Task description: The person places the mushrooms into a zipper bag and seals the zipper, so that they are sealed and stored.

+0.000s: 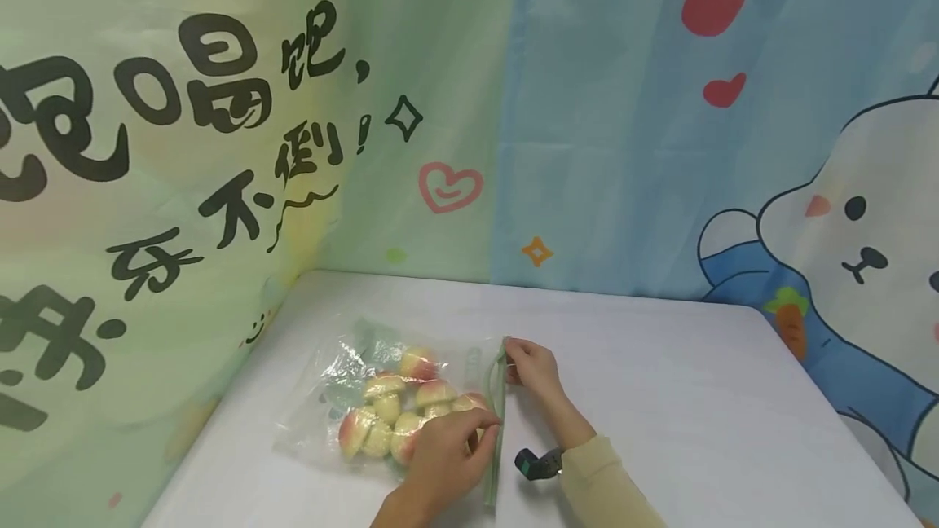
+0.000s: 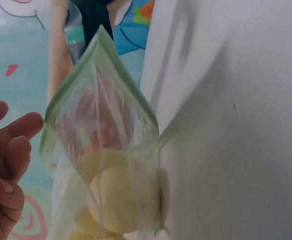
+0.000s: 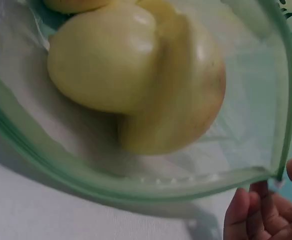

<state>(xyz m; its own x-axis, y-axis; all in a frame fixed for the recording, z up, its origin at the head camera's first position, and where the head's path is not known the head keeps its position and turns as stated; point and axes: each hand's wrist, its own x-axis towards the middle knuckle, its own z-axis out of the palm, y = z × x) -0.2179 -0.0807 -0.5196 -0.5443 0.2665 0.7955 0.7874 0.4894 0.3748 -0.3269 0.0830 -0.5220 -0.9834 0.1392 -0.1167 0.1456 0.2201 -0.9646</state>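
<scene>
A clear zip bag [image 1: 473, 357] with a green zip edge lies on the white table. Inside are several yellow, red-tinged mushroom-shaped pieces [image 1: 377, 434], too unclear to tell if buns or toys. At the far end of the zip edge, my right hand [image 1: 533, 367] pinches the bag's corner between thumb and fingers. My left hand [image 1: 449, 455] is over the near part of the bag, a fingertip touching the raised rim. In the left wrist view, the bag's mouth [image 2: 135, 95] gapes in a diamond shape, and the left thumb stands apart from the rim.
A dark wrist camera [image 1: 539, 464] sits on the right wrist, by the cream sleeve [image 1: 605, 479]. Behind the white table [image 1: 682, 398] hangs a printed cloth [image 1: 587, 104] with hearts, lettering and a cartoon bear.
</scene>
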